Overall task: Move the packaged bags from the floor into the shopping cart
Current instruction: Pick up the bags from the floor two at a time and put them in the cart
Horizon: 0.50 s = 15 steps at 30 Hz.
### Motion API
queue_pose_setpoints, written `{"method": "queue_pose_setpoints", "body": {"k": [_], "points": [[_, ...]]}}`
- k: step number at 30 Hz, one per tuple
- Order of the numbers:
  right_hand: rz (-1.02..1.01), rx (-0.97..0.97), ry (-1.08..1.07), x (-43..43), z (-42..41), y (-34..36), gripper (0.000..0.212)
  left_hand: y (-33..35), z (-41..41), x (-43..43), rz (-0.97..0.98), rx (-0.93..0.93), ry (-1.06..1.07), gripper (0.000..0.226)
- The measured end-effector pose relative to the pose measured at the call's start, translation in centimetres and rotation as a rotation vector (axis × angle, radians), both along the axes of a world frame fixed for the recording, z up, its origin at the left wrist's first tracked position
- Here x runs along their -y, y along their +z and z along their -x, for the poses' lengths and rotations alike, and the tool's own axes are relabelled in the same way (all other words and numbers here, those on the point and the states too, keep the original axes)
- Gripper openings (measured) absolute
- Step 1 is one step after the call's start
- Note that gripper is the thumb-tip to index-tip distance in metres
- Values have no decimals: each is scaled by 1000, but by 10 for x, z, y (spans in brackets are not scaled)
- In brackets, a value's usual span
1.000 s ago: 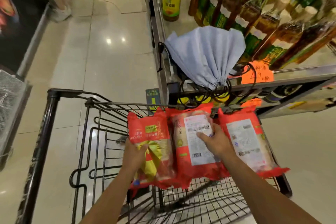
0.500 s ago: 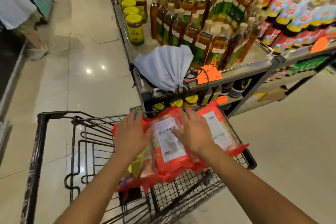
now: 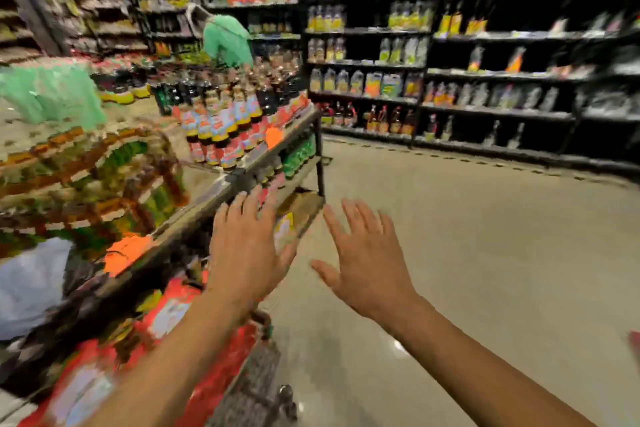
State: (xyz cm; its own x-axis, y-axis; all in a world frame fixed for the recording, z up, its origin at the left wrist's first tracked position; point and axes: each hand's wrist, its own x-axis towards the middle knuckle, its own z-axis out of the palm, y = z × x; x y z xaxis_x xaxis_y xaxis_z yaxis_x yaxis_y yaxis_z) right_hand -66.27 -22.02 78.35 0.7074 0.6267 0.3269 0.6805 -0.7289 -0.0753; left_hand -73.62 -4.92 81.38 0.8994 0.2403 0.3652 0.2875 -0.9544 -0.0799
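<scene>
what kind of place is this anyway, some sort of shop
Very likely a supermarket aisle, though the frame is blurred. Long wall shelves hold rows of packaged goods, a nearer display rack carries bottles with orange price tags, and red packaged bags sit in a wire shopping cart.

Red packaged bags (image 3: pixel 173 308) with white labels, blurred, piled in wire shopping cart (image 3: pixel 256 381), lower left

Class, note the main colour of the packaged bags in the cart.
The packaged bags are mainly red with pale labels; head view, blurred.
</scene>
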Motion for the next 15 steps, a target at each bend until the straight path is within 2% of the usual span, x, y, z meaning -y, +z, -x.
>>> {"method": "queue_pose_setpoints", "body": {"k": [4, 8, 15], "points": [[-35, 16, -350, 169, -33, 9, 82, 12, -85, 150, -29, -24, -275, 84], [-105, -25, -676, 317, -35, 1, 83, 9, -137, 299, -8, -30, -586, 82], [-95, -98, -1170, 506, -15, -28, 83, -15, -198, 517, 4, -76, -1030, 80]]}}
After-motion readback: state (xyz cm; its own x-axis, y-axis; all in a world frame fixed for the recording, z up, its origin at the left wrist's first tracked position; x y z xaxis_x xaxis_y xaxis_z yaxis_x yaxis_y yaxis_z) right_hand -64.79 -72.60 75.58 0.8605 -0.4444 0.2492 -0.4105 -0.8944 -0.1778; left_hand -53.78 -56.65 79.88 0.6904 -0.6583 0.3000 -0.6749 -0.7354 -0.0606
